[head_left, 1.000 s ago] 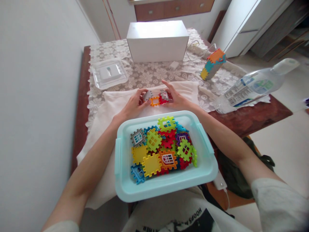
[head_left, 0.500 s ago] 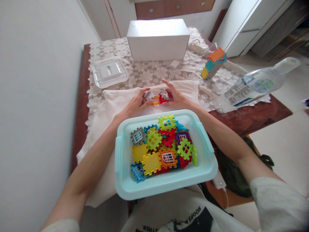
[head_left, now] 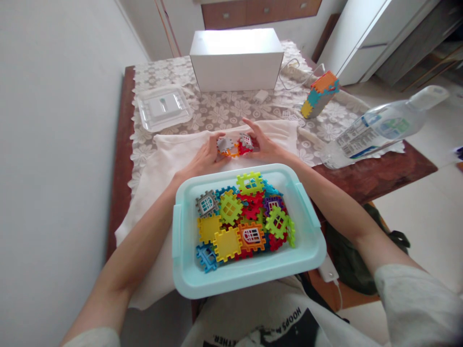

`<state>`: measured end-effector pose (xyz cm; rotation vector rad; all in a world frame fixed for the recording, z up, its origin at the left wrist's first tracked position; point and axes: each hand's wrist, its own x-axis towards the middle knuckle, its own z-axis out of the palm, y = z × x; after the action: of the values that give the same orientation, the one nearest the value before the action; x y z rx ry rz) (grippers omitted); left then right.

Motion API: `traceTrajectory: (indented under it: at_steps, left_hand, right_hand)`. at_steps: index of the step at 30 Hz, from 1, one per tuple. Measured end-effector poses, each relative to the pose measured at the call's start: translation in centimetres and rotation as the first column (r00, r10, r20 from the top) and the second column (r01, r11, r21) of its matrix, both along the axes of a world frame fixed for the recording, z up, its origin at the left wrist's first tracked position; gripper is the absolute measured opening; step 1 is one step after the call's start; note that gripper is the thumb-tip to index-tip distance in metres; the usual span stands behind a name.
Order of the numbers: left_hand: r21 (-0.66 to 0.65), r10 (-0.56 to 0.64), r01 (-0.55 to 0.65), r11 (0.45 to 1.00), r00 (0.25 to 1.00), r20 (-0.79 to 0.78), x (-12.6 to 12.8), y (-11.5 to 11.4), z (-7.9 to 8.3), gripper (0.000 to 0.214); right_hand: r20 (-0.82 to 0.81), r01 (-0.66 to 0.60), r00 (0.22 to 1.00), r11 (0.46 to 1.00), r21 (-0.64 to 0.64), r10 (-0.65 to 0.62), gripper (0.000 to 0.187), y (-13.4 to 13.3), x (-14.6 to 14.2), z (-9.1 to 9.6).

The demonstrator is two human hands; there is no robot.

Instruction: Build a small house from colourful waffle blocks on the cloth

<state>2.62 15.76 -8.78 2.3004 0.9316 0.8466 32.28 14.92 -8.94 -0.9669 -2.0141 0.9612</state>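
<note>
Past the blue tub (head_left: 249,278) of bright tiles (head_left: 227,245), over the white cloth (head_left: 148,202), the left hand (head_left: 208,157) pinches a grey tile (head_left: 225,144) with bumpy edges. It has moved right since a second ago and now hides part of the orange frame (head_left: 235,150). The right hand (head_left: 266,146) grips a red piece (head_left: 243,149) and a grey window (head_left: 246,140), just as before.

- a reddish-brown table (head_left: 383,172), mostly covered by a flowered lace tablecloth (head_left: 235,113);
- over at the far end, a white box (head_left: 237,72);
- a clear plastic lid (head_left: 170,113), a colourful block tower (head_left: 320,96), a clear bottle (head_left: 376,130);
- a plain white cloth (head_left: 148,202) spread nearer
</note>
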Motion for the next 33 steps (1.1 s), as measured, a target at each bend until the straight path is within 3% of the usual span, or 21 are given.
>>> traceTrajectory:
  at_steps: [11,20,29,33]
  left_hand:
    - [0.018,0.006,-0.004,1.000,0.996,-0.093,0.2,-0.8,1.5,0.073]
    - [-0.028,0.006,-0.007,1.000,1.000,-0.024,0.2,-0.9,1.6,0.073]
    - [0.006,0.000,0.001,1.000,0.998,-0.066,0.2,-1.1,1.7,0.067]
    - [-0.008,-0.021,0.021,1.000,0.997,-0.068,0.3,-1.3,1.8,0.068]
  right_hand:
    - [-0.052,-0.050,0.998,0.998,-0.045,0.048,0.128,-0.1,0.2,-0.6]
    - [-0.011,-0.044,0.999,0.999,0.001,0.044,0.131,0.6,0.4,-1.7]
    - [0.197,0.020,0.980,0.998,0.055,-0.031,0.109,-1.4,1.0,1.9]
    - [0.206,-0.021,0.979,0.996,0.086,0.003,0.103,-1.4,1.1,2.3]
